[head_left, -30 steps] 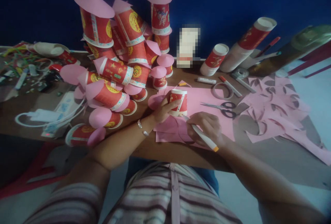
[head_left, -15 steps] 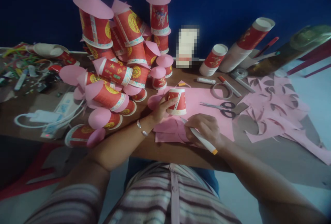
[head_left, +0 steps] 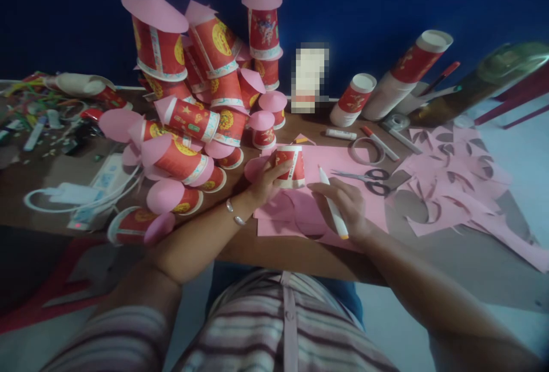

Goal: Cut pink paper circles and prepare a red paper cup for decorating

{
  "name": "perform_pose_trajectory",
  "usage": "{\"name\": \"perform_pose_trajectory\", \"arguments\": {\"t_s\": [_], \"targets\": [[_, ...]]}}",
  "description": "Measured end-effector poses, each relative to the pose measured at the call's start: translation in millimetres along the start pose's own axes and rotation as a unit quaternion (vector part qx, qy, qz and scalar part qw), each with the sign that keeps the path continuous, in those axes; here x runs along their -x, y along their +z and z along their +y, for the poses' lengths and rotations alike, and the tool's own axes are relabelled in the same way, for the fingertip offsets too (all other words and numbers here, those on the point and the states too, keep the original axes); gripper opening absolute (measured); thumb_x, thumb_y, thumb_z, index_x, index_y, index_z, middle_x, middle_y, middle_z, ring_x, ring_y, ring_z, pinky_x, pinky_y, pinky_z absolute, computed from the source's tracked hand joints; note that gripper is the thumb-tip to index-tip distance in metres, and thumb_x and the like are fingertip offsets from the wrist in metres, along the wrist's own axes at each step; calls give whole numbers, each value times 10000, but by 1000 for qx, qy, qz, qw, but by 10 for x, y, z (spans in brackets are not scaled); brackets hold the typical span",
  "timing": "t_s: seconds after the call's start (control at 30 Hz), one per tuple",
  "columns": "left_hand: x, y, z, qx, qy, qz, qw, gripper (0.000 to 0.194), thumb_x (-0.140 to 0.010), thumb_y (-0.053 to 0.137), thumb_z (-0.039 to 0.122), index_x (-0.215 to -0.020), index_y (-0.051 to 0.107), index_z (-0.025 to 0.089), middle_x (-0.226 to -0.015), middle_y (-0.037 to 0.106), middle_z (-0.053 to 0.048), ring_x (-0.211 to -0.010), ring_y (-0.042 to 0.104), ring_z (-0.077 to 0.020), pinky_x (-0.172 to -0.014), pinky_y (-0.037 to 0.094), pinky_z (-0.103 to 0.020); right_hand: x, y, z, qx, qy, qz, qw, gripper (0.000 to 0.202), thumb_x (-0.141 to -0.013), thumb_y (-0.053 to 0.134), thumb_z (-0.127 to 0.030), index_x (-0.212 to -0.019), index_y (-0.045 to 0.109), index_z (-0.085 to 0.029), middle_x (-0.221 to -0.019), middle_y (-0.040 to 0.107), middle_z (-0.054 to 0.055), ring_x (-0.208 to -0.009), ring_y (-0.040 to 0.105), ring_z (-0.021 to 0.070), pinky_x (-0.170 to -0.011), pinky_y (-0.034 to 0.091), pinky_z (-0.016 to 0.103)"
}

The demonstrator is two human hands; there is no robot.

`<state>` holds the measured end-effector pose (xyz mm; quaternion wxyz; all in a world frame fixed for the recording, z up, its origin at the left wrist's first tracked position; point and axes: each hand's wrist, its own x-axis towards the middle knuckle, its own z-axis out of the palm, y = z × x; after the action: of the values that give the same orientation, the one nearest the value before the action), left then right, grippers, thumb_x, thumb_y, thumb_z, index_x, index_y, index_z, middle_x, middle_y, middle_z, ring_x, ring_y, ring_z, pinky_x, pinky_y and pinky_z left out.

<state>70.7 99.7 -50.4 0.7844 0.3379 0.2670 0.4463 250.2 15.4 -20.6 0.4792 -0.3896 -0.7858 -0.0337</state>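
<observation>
Head view, left to right: can you read any writing?

"Hardly. The piled red cups [head_left: 195, 120] at left carry yellow emblems and other marks too small to make out. The single cup [head_left: 293, 169] in the middle has a white strip with a column of dark marks, also unreadable. A pale panel [head_left: 309, 74] beyond it is blurred out."

"What differs from half a second ago?"

"The single cup sits slightly further left. The marker [head_left: 337, 214] has swung round: its tip was just below the cup, over the pink paper [head_left: 334, 154]; now it points up and away, to the cup's right and apart from it."

"And the hands?"

"The left hand [head_left: 262, 183] is partly closed, fingers and thumb curved round the single cup's left side. The cup is over the paper; whether they touch, I cannot tell. The right hand [head_left: 348, 203] is curled closely round the marker, just left of the scissors [head_left: 365, 177]."
</observation>
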Motion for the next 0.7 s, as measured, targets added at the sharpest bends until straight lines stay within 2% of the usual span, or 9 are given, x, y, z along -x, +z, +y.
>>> {"name": "perform_pose_trajectory", "arguments": {"t_s": [0.17,0.3,0.43,0.7], "targets": [[17,15,-4,-22,10,14,1000,420,-718,868,439,-983,648,199,-915,738,-27,-857,718,-213,-797,571,-357,2,58,33,-2,2,-11,1000,176,-919,665,-95,-1056,659,-205,-710,609,-23,-563,540,106,-533,411,220],[22,27,-6,-30,20,13,999,415,-742,858,475,-986,665,200,-875,721,-18,-790,696,-183,-790,540,-347,17,65,45,30,-16,-36,999,75,-938,681,-128,-971,677,-196,-666,567,-35,-543,502,99,-527,379,224],[21,11,-18,-31,10,1,999,449,-754,842,499,-1058,675,213,-930,735,-30,-863,716,-219,-827,542,-373,44,58,76,61,-31,-51,996,63,-942,680,-140,-980,711,-180,-660,564,-27,-544,488,108,-530,372,245],[22,21,-4,-35,11,6,999,443,-759,817,532,-1044,703,212,-925,763,-33,-941,740,-234,-831,567,-363,87,86,118,89,-36,-44,994,62,-952,681,-162,-1002,698,-195,-636,557,-37,-544,481,110,-552,377,254]]}}
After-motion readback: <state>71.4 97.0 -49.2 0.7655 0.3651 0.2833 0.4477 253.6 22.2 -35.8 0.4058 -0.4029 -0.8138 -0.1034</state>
